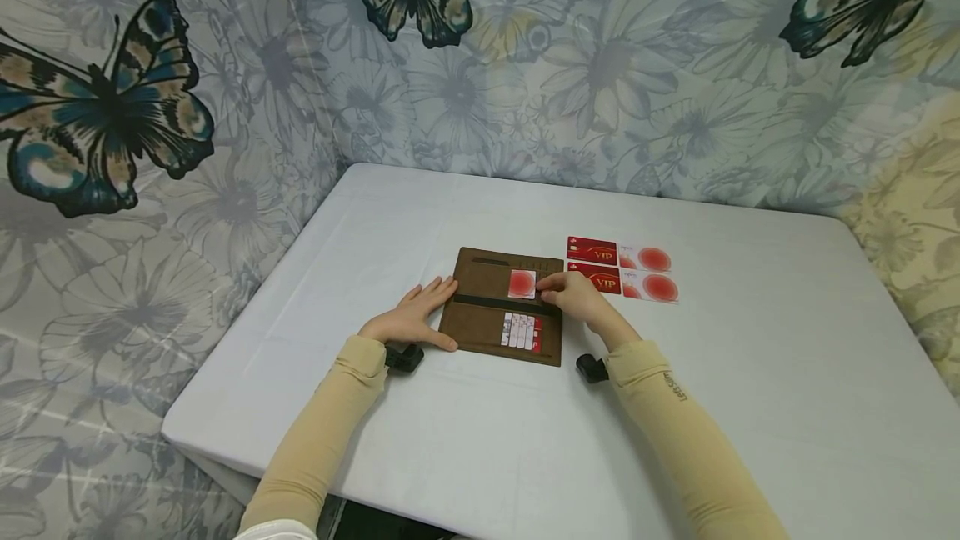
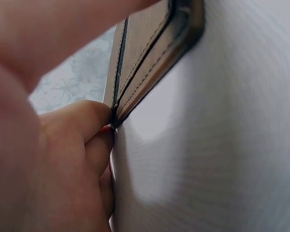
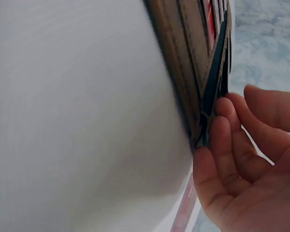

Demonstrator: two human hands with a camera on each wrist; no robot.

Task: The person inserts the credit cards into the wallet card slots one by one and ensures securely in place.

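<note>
A brown wallet [image 1: 480, 280] lies unfolded on the white table. My left hand [image 1: 411, 319] rests on its left edge with fingers spread and thumb apart; the left wrist view shows fingertips touching the wallet's side. On the upper panel sits a square-looking card part with a red circle [image 1: 522, 283]. Beside that card's right edge are the fingertips of my right hand [image 1: 581, 300]. Seen from the right wrist, its bent fingers [image 3: 222, 140] touch the wallet edge, with the thumb apart from them and nothing visible between. Several overlapped cards [image 1: 519, 332] sit in the lower panel's slots.
Right of the wallet, two red VIP cards [image 1: 592, 251] and two white cards with red circles [image 1: 654, 259] lie in two rows. A patterned butterfly wall covering [image 1: 457, 107] borders the table [image 1: 750, 340] at the back and left.
</note>
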